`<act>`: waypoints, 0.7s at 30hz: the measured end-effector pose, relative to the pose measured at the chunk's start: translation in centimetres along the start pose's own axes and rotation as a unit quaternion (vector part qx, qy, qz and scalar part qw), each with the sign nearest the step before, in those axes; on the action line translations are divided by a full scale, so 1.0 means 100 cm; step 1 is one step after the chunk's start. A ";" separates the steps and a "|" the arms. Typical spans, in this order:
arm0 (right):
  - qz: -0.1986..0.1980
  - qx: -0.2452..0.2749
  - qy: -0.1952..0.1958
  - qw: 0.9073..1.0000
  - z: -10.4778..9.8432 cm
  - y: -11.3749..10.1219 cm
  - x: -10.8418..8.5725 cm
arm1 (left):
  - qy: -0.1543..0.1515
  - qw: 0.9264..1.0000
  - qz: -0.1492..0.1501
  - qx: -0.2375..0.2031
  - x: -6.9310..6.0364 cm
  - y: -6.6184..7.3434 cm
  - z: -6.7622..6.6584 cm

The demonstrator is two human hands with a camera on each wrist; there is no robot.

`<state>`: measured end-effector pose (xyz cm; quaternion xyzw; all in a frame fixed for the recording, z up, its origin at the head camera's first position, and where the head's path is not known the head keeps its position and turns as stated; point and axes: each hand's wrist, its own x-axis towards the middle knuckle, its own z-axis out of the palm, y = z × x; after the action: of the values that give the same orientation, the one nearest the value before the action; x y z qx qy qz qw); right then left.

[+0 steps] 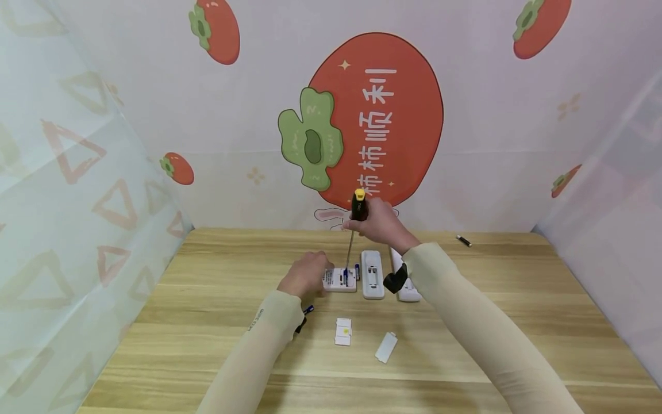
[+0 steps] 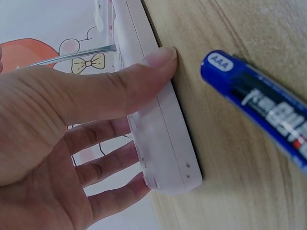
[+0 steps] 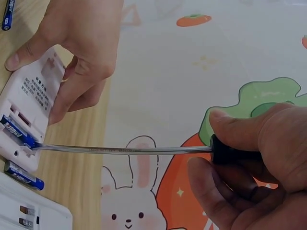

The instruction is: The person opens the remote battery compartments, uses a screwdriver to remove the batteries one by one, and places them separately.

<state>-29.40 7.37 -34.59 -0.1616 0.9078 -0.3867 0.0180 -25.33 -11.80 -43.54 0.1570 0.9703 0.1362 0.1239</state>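
Observation:
My left hand (image 1: 306, 275) holds a small white remote control (image 3: 41, 86) by its sides, thumb on one long edge and fingers on the other. Its back faces up with the battery compartment uncovered. Inside lies a blue AAA battery (image 3: 18, 132). In my right hand (image 1: 383, 223) is a screwdriver (image 1: 358, 207) with a black and yellow handle, gripped between thumb and fingers. The metal shaft (image 3: 129, 150) slants down to the end of that battery, where the tip appears to touch. Beside the remote lies a loose blue battery (image 3: 24, 175).
Right of the held remote lie a white remote (image 1: 372, 290) with an uncovered compartment and another white remote (image 1: 410, 294), partly behind my right wrist. Two white covers (image 1: 343, 339) (image 1: 386, 347) lie nearer. Other batteries are a blue one (image 2: 268, 105) by my left wrist and a dark one (image 1: 464, 241) far right.

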 end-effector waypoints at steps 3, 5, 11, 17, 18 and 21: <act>0.013 0.000 0.000 1.000 0.000 0.001 0.005 | 0.004 1.000 0.003 0.003 0.000 0.000 -0.001; 0.030 0.003 0.001 1.000 -0.001 0.006 0.008 | 0.008 1.000 0.009 0.006 0.000 0.000 -0.001; 0.093 0.054 0.014 0.994 -0.004 0.032 0.013 | 0.004 1.000 0.024 0.002 -0.002 0.001 0.004; 0.096 0.079 0.029 0.992 -0.004 0.045 0.012 | 0.009 1.000 0.015 -0.004 -0.003 0.000 0.004; 0.098 0.079 0.032 0.992 -0.004 0.046 0.012 | 0.010 1.000 0.017 -0.006 -0.002 0.000 0.003; 0.100 0.077 0.033 0.991 -0.004 0.045 0.011 | 0.008 1.000 0.015 -0.007 -0.001 0.000 0.002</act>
<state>-31.81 10.27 -37.40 -0.0552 0.8872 -0.4565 0.0391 -25.17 -11.80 -43.70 0.1700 0.9677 0.1461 0.1152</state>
